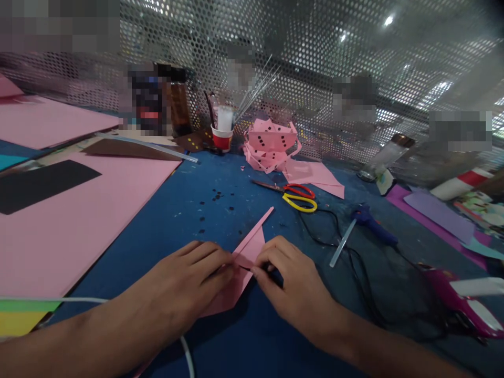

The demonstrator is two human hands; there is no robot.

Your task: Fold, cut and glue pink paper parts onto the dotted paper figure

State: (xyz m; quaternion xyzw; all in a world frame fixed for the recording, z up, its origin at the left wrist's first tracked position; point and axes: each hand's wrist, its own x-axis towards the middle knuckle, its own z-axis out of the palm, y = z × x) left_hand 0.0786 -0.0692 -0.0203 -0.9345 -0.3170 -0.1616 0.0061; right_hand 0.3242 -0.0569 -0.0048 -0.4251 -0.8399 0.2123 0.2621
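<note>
A folded piece of pink paper (252,247) lies on the blue table between my two hands, a narrow folded strip along its upper edge. My left hand (192,278) is closed on the paper's left part, pressing it with fingers and thumb. At the right edge, my right hand (295,286) has its thumb and forefinger pinched together on the paper. A thin dark line shows on the paper between the fingertips; I cannot make out whether it is a strip or a gap. Beyond the paper lie scissors (300,197) with red and yellow handles and several small black paper squares (217,196).
A pink paper model (271,144) with black squares stands at the back, beside a red-and-white cup (221,138). Right are a blue glue gun (372,223) with its cord and a magenta tool (460,299). Large pink sheets (98,220) cover the left; a white cable (187,354) runs under my left arm.
</note>
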